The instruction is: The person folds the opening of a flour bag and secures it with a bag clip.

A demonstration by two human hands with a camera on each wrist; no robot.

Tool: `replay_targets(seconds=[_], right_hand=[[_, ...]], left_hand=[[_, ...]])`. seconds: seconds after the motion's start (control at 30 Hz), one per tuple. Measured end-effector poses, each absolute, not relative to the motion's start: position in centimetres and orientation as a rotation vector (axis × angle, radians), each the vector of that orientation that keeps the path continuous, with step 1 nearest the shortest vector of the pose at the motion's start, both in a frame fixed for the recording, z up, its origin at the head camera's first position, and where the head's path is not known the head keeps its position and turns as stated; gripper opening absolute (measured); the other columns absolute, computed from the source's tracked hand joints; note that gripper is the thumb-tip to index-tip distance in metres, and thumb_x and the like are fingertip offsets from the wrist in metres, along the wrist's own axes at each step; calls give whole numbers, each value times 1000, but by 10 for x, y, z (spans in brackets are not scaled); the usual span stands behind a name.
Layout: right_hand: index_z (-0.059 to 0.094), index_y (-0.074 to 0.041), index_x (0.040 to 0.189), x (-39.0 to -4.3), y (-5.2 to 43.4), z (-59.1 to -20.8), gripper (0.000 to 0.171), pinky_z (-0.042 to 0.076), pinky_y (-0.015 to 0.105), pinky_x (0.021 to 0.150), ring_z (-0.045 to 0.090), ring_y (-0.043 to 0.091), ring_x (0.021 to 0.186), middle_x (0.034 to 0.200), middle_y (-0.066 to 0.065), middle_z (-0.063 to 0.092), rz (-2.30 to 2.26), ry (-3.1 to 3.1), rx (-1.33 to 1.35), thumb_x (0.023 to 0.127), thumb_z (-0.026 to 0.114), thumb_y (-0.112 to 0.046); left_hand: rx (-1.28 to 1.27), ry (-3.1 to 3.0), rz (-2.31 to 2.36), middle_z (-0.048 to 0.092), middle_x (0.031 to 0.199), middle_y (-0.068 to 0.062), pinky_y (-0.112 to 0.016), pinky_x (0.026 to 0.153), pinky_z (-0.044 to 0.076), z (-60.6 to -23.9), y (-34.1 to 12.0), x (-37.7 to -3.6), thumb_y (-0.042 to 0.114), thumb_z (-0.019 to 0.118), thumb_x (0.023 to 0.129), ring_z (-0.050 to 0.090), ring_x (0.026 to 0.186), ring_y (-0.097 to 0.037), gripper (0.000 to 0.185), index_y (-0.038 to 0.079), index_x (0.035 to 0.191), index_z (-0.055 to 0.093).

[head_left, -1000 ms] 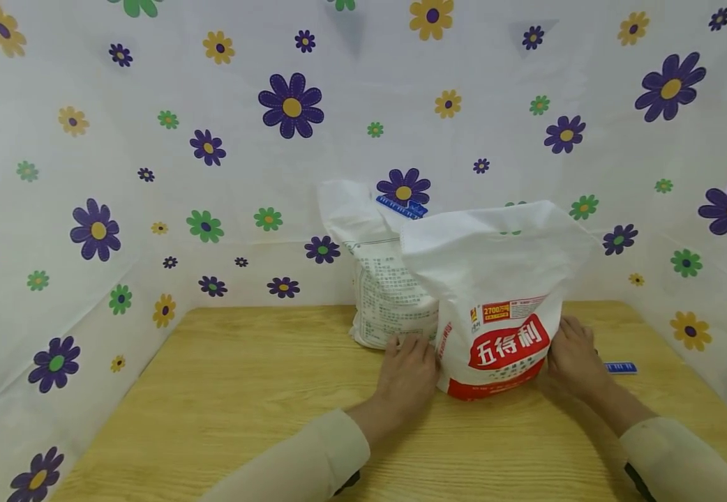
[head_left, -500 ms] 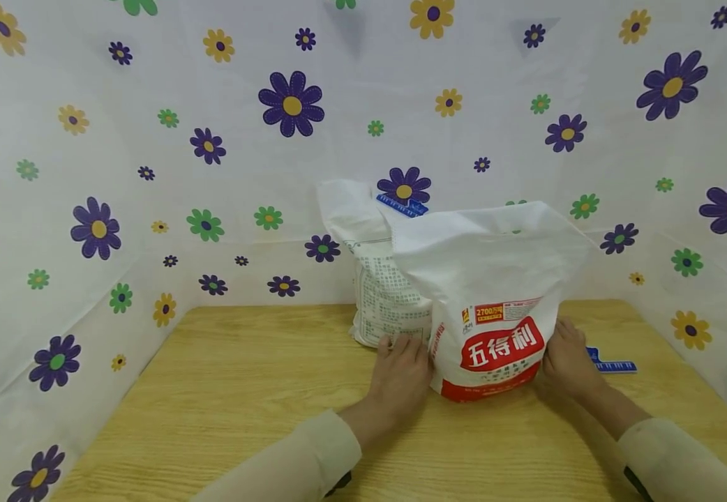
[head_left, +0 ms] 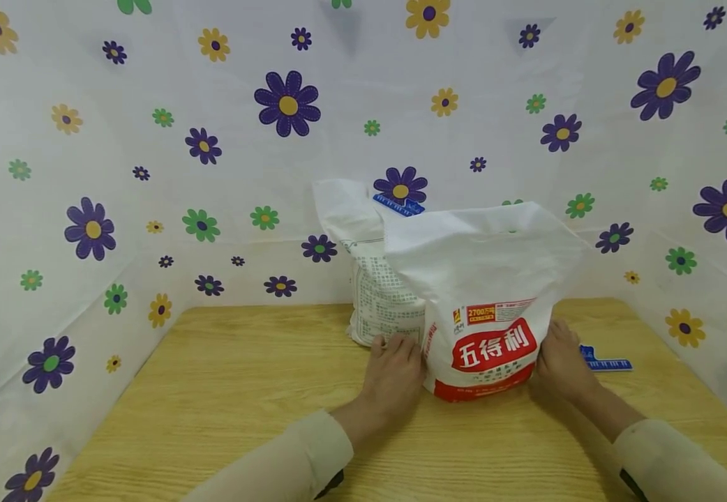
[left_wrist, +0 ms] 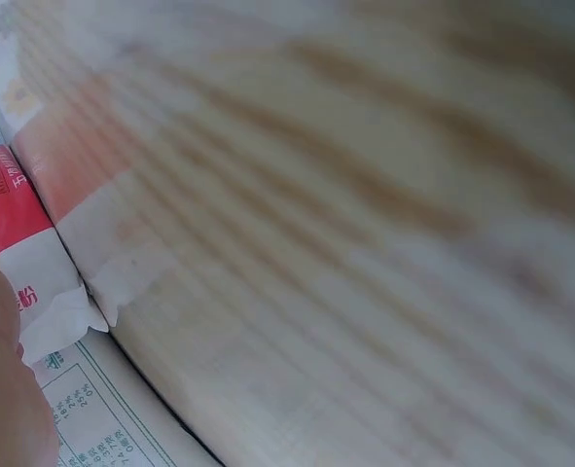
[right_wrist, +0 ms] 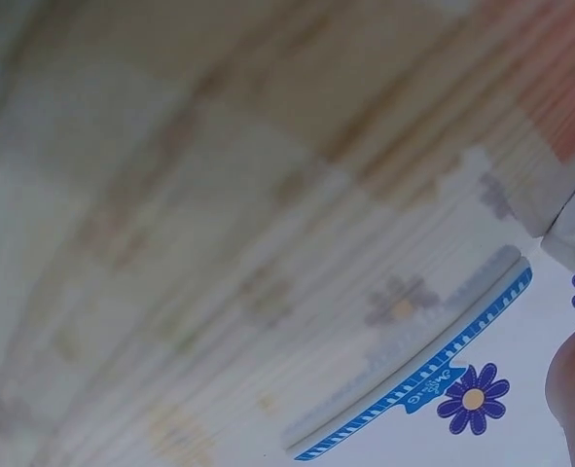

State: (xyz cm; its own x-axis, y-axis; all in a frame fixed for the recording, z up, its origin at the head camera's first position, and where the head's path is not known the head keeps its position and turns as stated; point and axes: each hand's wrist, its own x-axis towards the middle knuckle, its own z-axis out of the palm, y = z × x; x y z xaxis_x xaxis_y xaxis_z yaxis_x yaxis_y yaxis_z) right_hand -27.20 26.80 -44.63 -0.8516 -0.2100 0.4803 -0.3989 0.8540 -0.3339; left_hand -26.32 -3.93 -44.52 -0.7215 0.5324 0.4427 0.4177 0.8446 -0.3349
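A white flour bag (head_left: 489, 279) with a red label and a tall, unfilled top stands upright on the wooden table (head_left: 244, 418). My left hand (head_left: 391, 380) grips its lower left side, while my right hand (head_left: 561, 359) grips the lower right side. Behind and to the left is a second white bag (head_left: 385, 300), printed with small text; the flour bag partly covers it. A blue clip (head_left: 398, 204) sits at that rear bag's top. In the left wrist view the red label (left_wrist: 15, 209) shows beyond part of my hand (left_wrist: 10, 379).
Another blue clip (head_left: 611, 364) with a piano-key pattern lies on the table just right of my right hand, and it also appears in the right wrist view. A white flowered cloth (head_left: 244, 174) encloses the table at the back and sides.
Both hands have slid the flour bag a little to the left along the table. More of the loose blue clip on the right now shows. The rear bag has stayed in place.
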Motion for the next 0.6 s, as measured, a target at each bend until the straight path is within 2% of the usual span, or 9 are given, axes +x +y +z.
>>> replay_targets(seconds=[0.4,0.6], right_hand=[[42,1,137,-267,261,-446,36,31,53,91,40,38,118,128,22,56,677,-2622,452,103,44,-11],[45,2,134,-265,255,-445,33,33,51,90,43,35,111,124,21,59,671,-2596,457,103,44,-9]], left_hand=[[-705,-2493,323,57,110,2,-45,93,27,-446,-49,-262,35,57,99,44,112,-19,24,15,111,64],[-696,-2469,293,57,110,1,-45,95,30,-445,-55,-261,36,55,100,45,112,-20,26,14,110,65]])
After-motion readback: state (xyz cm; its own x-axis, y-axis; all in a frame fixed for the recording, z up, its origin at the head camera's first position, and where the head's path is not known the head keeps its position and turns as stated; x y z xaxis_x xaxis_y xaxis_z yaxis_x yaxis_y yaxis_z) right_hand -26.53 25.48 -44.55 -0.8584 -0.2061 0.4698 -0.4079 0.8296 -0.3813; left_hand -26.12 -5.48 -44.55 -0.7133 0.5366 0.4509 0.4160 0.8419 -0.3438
